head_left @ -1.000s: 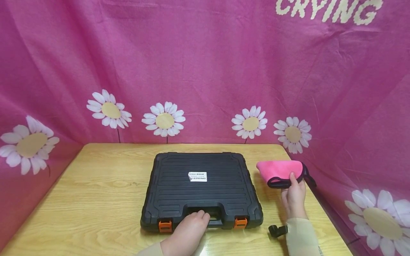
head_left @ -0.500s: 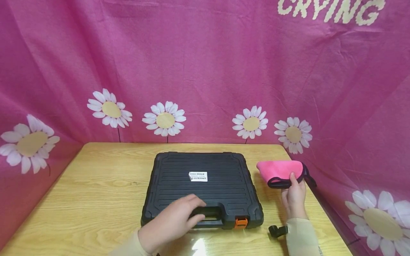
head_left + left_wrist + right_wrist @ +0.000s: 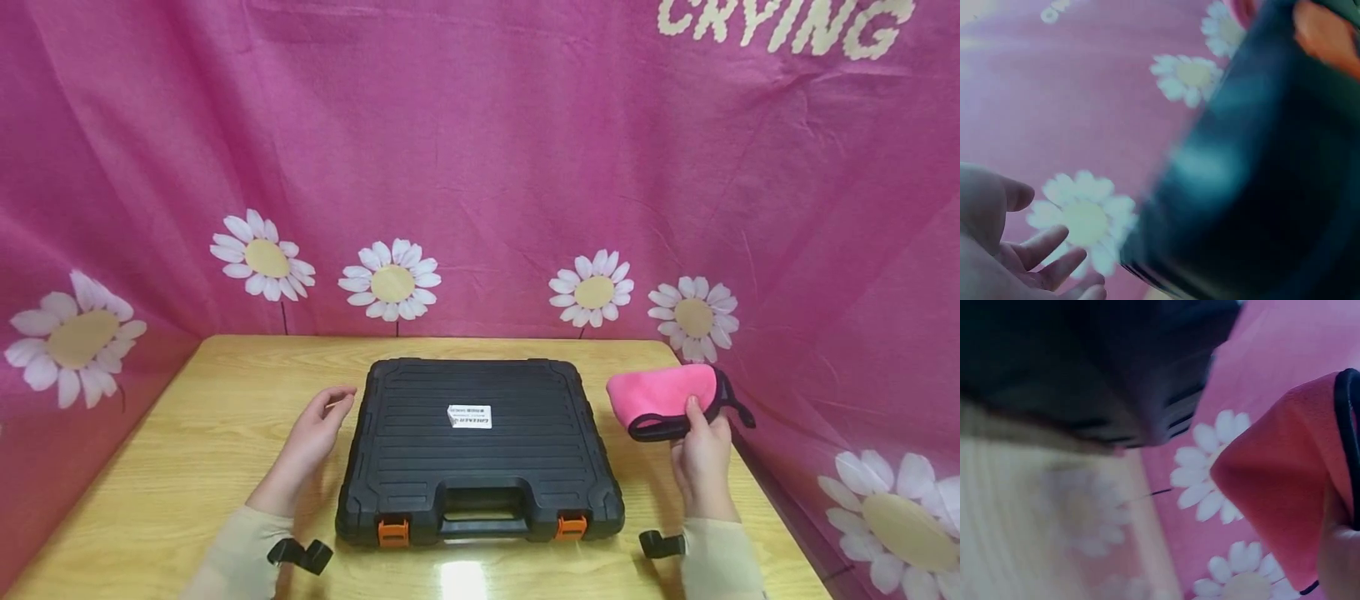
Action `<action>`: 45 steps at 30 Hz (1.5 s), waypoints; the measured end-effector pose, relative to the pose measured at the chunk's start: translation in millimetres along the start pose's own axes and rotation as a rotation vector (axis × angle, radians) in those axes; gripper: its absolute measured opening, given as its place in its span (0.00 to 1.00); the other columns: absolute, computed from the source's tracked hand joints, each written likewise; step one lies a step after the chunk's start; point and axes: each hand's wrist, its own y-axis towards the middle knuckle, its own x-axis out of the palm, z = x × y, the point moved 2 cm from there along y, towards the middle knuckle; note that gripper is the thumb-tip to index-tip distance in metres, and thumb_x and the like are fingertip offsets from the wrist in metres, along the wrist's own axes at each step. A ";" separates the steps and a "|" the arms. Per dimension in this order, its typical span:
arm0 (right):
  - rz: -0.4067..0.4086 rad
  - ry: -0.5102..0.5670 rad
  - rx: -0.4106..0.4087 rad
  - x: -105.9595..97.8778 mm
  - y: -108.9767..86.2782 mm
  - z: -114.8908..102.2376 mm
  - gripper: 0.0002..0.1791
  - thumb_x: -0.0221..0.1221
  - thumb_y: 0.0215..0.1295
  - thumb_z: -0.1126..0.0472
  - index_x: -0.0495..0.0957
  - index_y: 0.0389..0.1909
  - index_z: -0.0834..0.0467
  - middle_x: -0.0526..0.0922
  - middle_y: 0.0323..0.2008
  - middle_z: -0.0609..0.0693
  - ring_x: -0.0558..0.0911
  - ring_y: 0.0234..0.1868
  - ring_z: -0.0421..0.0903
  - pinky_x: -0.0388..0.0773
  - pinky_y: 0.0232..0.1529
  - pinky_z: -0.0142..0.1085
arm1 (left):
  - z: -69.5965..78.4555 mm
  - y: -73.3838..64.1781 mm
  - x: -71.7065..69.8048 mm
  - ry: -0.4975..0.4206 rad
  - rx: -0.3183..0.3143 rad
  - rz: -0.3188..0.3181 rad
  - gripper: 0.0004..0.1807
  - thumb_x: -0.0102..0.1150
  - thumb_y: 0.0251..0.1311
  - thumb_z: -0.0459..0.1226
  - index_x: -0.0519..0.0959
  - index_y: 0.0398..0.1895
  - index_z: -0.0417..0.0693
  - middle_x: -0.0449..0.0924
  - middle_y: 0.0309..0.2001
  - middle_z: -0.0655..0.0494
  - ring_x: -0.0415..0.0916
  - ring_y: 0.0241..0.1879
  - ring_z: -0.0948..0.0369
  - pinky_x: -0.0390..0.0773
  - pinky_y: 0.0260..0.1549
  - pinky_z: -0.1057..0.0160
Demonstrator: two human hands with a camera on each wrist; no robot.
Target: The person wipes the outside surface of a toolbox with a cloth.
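A black ribbed plastic tool case [image 3: 480,450] lies flat on the table, its carrying handle and two orange latches [image 3: 393,533] toward me. Beside the case's left edge is my left hand [image 3: 318,429], fingers loosely bent with nothing in them; the left wrist view shows its fingers [image 3: 1054,256] spread apart from the case. Off the case's right side, my right hand [image 3: 705,458] grips a folded pink cloth [image 3: 656,396] with black edging, thumb on top. In the right wrist view the cloth [image 3: 1285,469] hangs to a point, and most of that hand is out of frame.
The wooden table [image 3: 247,392] ends at a pink curtain [image 3: 480,167] printed with daisies, which stands behind and along both sides. A small white label [image 3: 470,417] sits on the case lid. Black camera mounts [image 3: 300,554] stick out from both wrists.
My left hand has let go of the case's handle and moved left, off the case to its left edge. The right hand keeps the pink cloth, tilted slightly differently.
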 end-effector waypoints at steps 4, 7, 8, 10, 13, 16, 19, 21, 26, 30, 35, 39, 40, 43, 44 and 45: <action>-0.046 -0.108 0.053 15.7 -9.3 -11.8 0.20 0.43 0.83 0.61 0.58 0.70 0.52 0.71 0.64 0.44 0.79 0.59 0.31 0.78 0.58 0.25 | -21.0 6.2 6.9 -0.004 -0.077 -0.051 0.29 0.36 0.83 0.45 0.57 0.78 0.37 0.54 0.78 0.33 0.55 0.76 0.37 0.66 0.68 0.41; -0.150 -0.205 0.070 32.0 -18.8 -17.5 0.19 0.44 0.83 0.59 0.57 0.70 0.50 0.70 0.64 0.43 0.79 0.58 0.30 0.78 0.58 0.25 | -30.5 8.5 15.1 -0.051 -0.087 -0.085 0.30 0.33 0.84 0.44 0.52 0.80 0.36 0.50 0.79 0.31 0.52 0.76 0.36 0.60 0.72 0.39; -0.191 -0.241 0.069 38.0 -22.3 -18.7 0.19 0.44 0.83 0.59 0.58 0.69 0.50 0.71 0.62 0.42 0.80 0.57 0.30 0.78 0.58 0.24 | -32.7 8.8 17.4 -0.063 -0.084 -0.098 0.30 0.32 0.84 0.44 0.50 0.80 0.36 0.48 0.79 0.31 0.50 0.78 0.35 0.55 0.75 0.37; -0.271 -0.297 0.062 51.4 -28.7 -20.5 0.18 0.45 0.83 0.59 0.58 0.68 0.52 0.73 0.58 0.41 0.80 0.56 0.29 0.78 0.57 0.23 | -36.0 9.2 21.0 -0.086 -0.075 -0.122 0.31 0.31 0.84 0.43 0.47 0.81 0.36 0.46 0.80 0.31 0.50 0.78 0.35 0.52 0.76 0.36; -0.377 -0.388 0.066 73.1 -35.1 -21.4 0.19 0.45 0.83 0.59 0.58 0.68 0.58 0.77 0.52 0.38 0.79 0.54 0.29 0.77 0.57 0.23 | -39.8 8.4 25.2 -0.109 -0.069 -0.156 0.31 0.31 0.84 0.42 0.43 0.82 0.38 0.42 0.81 0.33 0.56 0.75 0.36 0.60 0.73 0.38; -0.463 -0.462 0.126 96.5 -35.8 -18.9 0.21 0.45 0.83 0.58 0.57 0.68 0.64 0.80 0.48 0.36 0.80 0.51 0.30 0.78 0.56 0.24 | -42.3 7.8 27.4 -0.109 -0.054 -0.165 0.32 0.33 0.84 0.41 0.41 0.82 0.40 0.38 0.82 0.33 0.53 0.77 0.35 0.60 0.74 0.37; -0.535 -0.509 0.203 118.5 -30.9 -10.6 0.21 0.45 0.83 0.59 0.58 0.67 0.68 0.80 0.43 0.37 0.81 0.46 0.31 0.80 0.52 0.25 | -44.4 8.2 28.7 -0.127 -0.038 -0.172 0.32 0.34 0.83 0.40 0.40 0.82 0.41 0.35 0.82 0.33 0.48 0.78 0.34 0.57 0.75 0.36; -0.577 -0.532 0.241 131.8 -25.4 -1.9 0.21 0.45 0.83 0.60 0.59 0.66 0.69 0.80 0.40 0.38 0.81 0.43 0.31 0.80 0.49 0.25 | -45.6 8.9 30.0 -0.144 -0.032 -0.169 0.32 0.34 0.83 0.40 0.41 0.82 0.41 0.36 0.82 0.33 0.46 0.79 0.34 0.55 0.76 0.36; -0.648 -0.674 0.196 164.1 -9.5 24.7 0.17 0.48 0.80 0.65 0.66 0.61 0.73 0.77 0.37 0.43 0.79 0.37 0.33 0.79 0.42 0.26 | -49.4 8.7 31.3 -0.161 -0.034 -0.152 0.32 0.33 0.84 0.41 0.42 0.83 0.43 0.37 0.82 0.35 0.45 0.79 0.35 0.53 0.76 0.36; -0.685 -0.936 0.017 189.0 -1.2 40.3 0.13 0.50 0.77 0.67 0.74 0.53 0.72 0.77 0.35 0.51 0.76 0.37 0.40 0.76 0.43 0.32 | -52.8 6.6 29.7 -0.180 -0.041 -0.138 0.32 0.34 0.84 0.42 0.42 0.83 0.45 0.40 0.82 0.36 0.52 0.77 0.36 0.59 0.74 0.37; -0.672 -1.307 -0.250 214.3 0.9 55.2 0.12 0.52 0.71 0.68 0.80 0.49 0.67 0.84 0.40 0.63 0.77 0.41 0.53 0.77 0.49 0.49 | -54.2 4.6 30.5 -0.195 -0.040 -0.123 0.32 0.34 0.84 0.42 0.42 0.84 0.46 0.45 0.81 0.36 0.62 0.74 0.38 0.67 0.70 0.42; -0.705 -1.442 -0.290 231.9 -3.9 72.5 0.14 0.50 0.68 0.71 0.79 0.51 0.67 0.86 0.44 0.65 0.80 0.42 0.56 0.80 0.50 0.51 | -54.2 4.7 30.6 -0.216 -0.042 -0.113 0.32 0.36 0.84 0.42 0.43 0.84 0.46 0.43 0.82 0.38 0.57 0.76 0.38 0.62 0.73 0.41; -0.724 -1.464 -0.286 235.8 -5.8 77.7 0.15 0.50 0.69 0.72 0.79 0.53 0.67 0.86 0.45 0.65 0.81 0.42 0.55 0.81 0.50 0.50 | -54.2 4.9 30.7 -0.223 -0.044 -0.111 0.33 0.36 0.84 0.42 0.42 0.84 0.46 0.42 0.83 0.38 0.55 0.77 0.38 0.60 0.74 0.40; -0.803 -1.510 -0.254 245.9 -14.4 94.5 0.17 0.51 0.71 0.72 0.79 0.57 0.66 0.86 0.48 0.64 0.82 0.42 0.53 0.84 0.50 0.47 | -53.9 5.2 30.9 -0.240 -0.056 -0.106 0.33 0.37 0.83 0.42 0.42 0.84 0.47 0.39 0.84 0.39 0.50 0.79 0.38 0.55 0.76 0.39; -0.833 -1.529 -0.247 248.5 -17.8 100.5 0.17 0.51 0.72 0.72 0.79 0.58 0.66 0.87 0.48 0.64 0.83 0.42 0.53 0.84 0.50 0.47 | -53.9 5.1 31.0 -0.241 -0.059 -0.103 0.33 0.37 0.83 0.42 0.43 0.84 0.47 0.39 0.84 0.39 0.48 0.80 0.38 0.54 0.77 0.39; -0.868 -1.550 -0.243 250.9 -21.4 106.6 0.17 0.51 0.72 0.72 0.79 0.57 0.65 0.87 0.48 0.63 0.82 0.42 0.52 0.84 0.51 0.46 | -54.2 5.0 31.1 -0.244 -0.065 -0.100 0.33 0.37 0.83 0.42 0.43 0.85 0.47 0.39 0.84 0.39 0.48 0.80 0.39 0.54 0.77 0.39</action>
